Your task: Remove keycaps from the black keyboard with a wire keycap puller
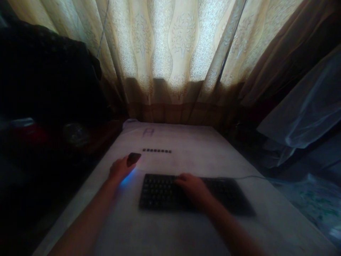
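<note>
A black keyboard (160,193) lies on the pale table (186,149) in front of me. My right hand (193,188) rests on its keys near the middle, fingers curled down onto them. Left of the keyboard, my left hand (121,169) is closed round a small dark object (133,158), perhaps a mouse, with a blue glow on the table under the wrist. A short row of several small black keycaps (157,150) lies farther back, beyond both hands.
A patterned curtain (170,53) hangs behind the table. Dark bulky things (45,89) crowd the left edge. Translucent plastic sheeting (306,106) lies at the right. A thin cable (247,177) runs from the keyboard to the right.
</note>
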Motion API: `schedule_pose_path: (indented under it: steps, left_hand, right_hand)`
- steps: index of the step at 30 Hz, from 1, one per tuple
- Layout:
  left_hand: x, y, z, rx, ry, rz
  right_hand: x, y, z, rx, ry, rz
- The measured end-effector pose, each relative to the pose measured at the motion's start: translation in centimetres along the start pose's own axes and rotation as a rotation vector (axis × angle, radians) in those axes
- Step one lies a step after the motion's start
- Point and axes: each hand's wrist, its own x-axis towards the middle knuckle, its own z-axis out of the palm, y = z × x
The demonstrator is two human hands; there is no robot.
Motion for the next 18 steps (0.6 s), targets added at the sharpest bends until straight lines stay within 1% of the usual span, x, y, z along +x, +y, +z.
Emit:
schedule_pose_path:
  steps: [5,11,18]
  left_hand:
    - [0.4,-0.2,0.4,0.148,0.006,-0.041]
    - [0.5,0.1,0.8,0.211,0.023,-0.050]
    - [0.6,0.5,1.5,0.238,0.059,-0.086]
  right_hand:
    - [1.3,0.3,-0.2,-0.102,-0.081,-0.131]
    - [3.0,0.4,0.0,-0.239,-0.125,-0.274]
    - [3.7,0.3,-0.5,-0.241,-0.151,-0.329]
